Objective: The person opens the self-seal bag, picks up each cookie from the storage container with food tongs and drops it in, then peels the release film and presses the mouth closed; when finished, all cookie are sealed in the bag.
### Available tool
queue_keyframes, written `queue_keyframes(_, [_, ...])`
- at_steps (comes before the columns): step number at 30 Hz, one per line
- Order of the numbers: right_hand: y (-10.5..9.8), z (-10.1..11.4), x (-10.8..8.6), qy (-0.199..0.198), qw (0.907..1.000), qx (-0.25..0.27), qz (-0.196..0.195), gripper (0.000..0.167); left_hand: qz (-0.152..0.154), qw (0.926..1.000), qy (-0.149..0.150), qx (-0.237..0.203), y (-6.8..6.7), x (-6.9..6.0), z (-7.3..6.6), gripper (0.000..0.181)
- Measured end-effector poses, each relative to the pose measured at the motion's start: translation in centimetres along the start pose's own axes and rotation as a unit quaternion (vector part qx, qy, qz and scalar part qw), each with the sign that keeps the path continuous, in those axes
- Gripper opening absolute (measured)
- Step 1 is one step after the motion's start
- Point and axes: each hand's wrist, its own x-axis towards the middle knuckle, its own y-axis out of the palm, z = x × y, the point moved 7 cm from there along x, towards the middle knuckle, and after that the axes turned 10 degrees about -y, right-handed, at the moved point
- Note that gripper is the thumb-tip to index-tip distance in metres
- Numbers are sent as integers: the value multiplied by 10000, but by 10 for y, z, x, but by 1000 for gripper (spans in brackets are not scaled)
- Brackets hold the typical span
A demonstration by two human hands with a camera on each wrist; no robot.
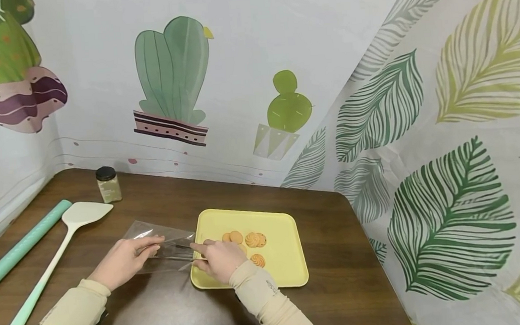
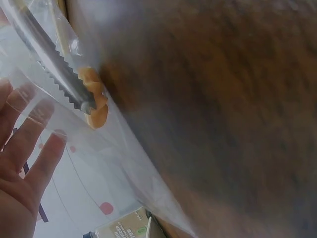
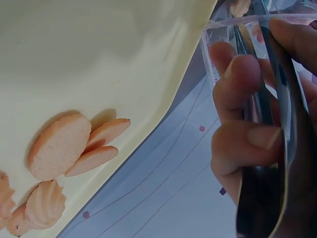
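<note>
A white backdrop [image 1: 244, 44] printed with cacti and large leaves rises behind and to the right of a dark wooden table [image 1: 336, 237]. On the table, the yellow tray [image 1: 283, 245] lies flat, with cookies near its left half and its right part bare. At the far left of the head view lie a teal rolling pin [image 1: 26, 246], cut off by the frame, and beside it a pale spatula [image 1: 53, 259] with a green handle end. A clear plastic bag [image 1: 170, 231] is held up just left of the tray, its mouth toward the tray.

The left hand [image 1: 123, 260] holds the bag, its fingers extended and seen through the film in the left wrist view. The right hand [image 1: 223, 259], above the tray's left edge, grips metal tongs [image 2: 49, 57] that reach into the bag's mouth. A small jar [image 1: 109, 187] with a black lid stands near the backdrop.

Smallest are the cookies: flat round ones [image 1: 236, 237] and swirled ones [image 1: 257, 260] rest on the tray, some overlapping. Inside the bag, an orange-brown piece [image 2: 99, 118] sits at the tongs' serrated tips; whether it is one cookie or several is unclear.
</note>
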Motion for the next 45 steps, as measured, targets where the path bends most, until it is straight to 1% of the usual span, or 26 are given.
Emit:
queue_keyframes(5, [0,0,-2,-20,9999,167,-6,45,15,10000,-60,44,-1,0,1,26])
queue_keyframes(9, [-3,-2,-6,-25,9994,348,58,46,71,9999,-118,-8,-1,1,0,26])
queue_keyframes(12, [-6,-6,-14,-35,9988,474,63,45,121,9998,-171,-56,-3,2,1,26])
queue_keyframes(15, [-11,-11,-25,-40,9978,665,-13,44,121,9997,-212,-79,-5,2,2,25])
queue_keyframes(21, [-24,-28,-60,297,9945,976,-255,46,158,9996,-233,-89,-4,3,3,25])
queue_keyframes(24, [-35,-37,-84,489,9916,1147,-355,46,180,9995,-234,-52,-2,3,2,26])
queue_keyframes(27, [-48,-47,-113,688,9872,1362,-473,45,201,9996,-219,-35,-1,3,1,26])
queue_keyframes(29, [-55,-54,-133,864,9820,1603,-501,45,192,9996,-192,-17,-2,3,0,26])
queue_keyframes(31, [-61,-61,-153,1099,9743,1897,-522,45,174,9997,-166,-7,-2,3,0,26])
queue_keyframes(34, [-67,-74,-180,1594,9615,2172,-548,48,152,9998,-140,-15,-2,3,0,26])
queue_keyframes(37, [-68,-88,-201,2068,9548,2025,-682,50,131,9998,-110,-35,0,4,0,26])
queue_keyframes(39, [-65,-97,-210,2322,9518,1867,-733,49,125,9999,-92,-37,1,4,1,26])
queue_keyframes(42, [-57,-105,-218,2499,9512,1658,-731,47,118,9999,-34,-52,5,5,1,25])
queue_keyframes(45, [-47,-109,-220,2514,9530,1542,-693,45,100,9999,34,-59,8,6,0,25])
